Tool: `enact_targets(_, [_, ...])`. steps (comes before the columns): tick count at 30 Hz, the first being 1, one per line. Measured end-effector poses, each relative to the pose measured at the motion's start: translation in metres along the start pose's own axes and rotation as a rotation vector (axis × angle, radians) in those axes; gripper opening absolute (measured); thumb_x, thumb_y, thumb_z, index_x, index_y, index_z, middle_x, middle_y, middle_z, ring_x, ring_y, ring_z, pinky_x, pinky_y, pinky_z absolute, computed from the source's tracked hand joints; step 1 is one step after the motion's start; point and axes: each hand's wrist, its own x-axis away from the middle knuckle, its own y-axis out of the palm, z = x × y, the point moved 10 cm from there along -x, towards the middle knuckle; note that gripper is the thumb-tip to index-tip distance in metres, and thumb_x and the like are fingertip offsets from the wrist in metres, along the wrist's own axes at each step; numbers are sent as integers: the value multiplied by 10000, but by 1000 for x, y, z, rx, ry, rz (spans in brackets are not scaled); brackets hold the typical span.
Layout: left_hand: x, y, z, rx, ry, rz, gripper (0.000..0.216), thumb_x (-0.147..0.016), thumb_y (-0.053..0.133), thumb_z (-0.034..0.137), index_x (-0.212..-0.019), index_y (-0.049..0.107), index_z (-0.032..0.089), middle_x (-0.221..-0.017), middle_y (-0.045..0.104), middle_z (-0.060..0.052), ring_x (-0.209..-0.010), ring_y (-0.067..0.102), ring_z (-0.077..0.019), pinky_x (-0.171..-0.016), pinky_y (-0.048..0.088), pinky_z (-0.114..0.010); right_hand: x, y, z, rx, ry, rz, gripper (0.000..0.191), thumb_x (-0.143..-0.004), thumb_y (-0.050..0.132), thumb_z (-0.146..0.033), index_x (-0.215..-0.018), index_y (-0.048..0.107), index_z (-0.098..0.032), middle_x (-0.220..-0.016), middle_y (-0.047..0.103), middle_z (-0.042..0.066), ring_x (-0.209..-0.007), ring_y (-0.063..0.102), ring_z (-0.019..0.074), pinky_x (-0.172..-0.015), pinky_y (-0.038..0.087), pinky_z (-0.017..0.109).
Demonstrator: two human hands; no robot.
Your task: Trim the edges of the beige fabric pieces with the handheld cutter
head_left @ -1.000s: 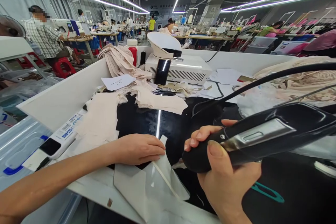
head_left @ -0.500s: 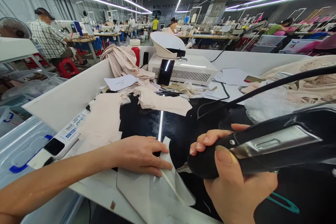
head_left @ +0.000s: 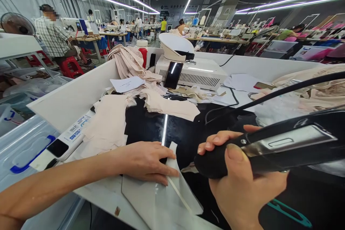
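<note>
Grips in right hand (head_left: 246, 183) a black tool (head_left: 291, 143) cut off rightward of it; rests left hand (head_left: 145, 161), unclenched, over partly hidden pale strip (head_left: 180, 196).

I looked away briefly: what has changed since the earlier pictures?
The left hand has spread its fingers and slid slightly toward the person along the pale strip. The view turned slightly left. The right hand still grips the black tool; the phone stayed put.
</note>
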Motion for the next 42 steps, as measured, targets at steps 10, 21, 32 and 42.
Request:
enact_targets(10, [-1, 6, 0, 13, -39, -33, 394, -1184, 582, 486, -1448, 774, 266, -1511, 695, -183, -1382, 696, -296, -1198, 557, -410, -1, 1, 0, 39, 41, -1, 438, -799, 954, -274, -1113, 650, -301, -727, 698, -71, -539, 653, 187, -478, 608, 343])
enact_targets(21, [0, 4, 3, 60, -30, 5, 415, -1188, 561, 489, -1444, 782, 247, -1546, 670, -197, -1440, 663, -321, -1237, 535, -426, -2, 2, 1, 42, 11, -25, 487, -814, 982, -369, -1137, 627, -288, -728, 701, -65, -543, 653, 191, -490, 604, 352])
enact_targets(32, [1, 3, 4, 92, -50, 19, 394, -1170, 607, 491, -1433, 791, 263, -1558, 671, -184, -1448, 660, -327, -1253, 531, -428, -3, 1, 6, 36, 11, 18, 473, -796, 976, -330, -1124, 636, -304, -723, 702, -66, -562, 639, 191, -506, 592, 344])
enact_targets(42, [3, 2, 4, 105, -47, 48, 416, -1178, 578, 491, -1438, 796, 252, -1548, 664, -219, -1440, 666, -355, -1207, 565, -450, -5, 2, 12, 34, -13, 46, 482, -809, 955, -339, -1144, 612, -286, -746, 707, -81, -546, 630, 171, -507, 580, 325])
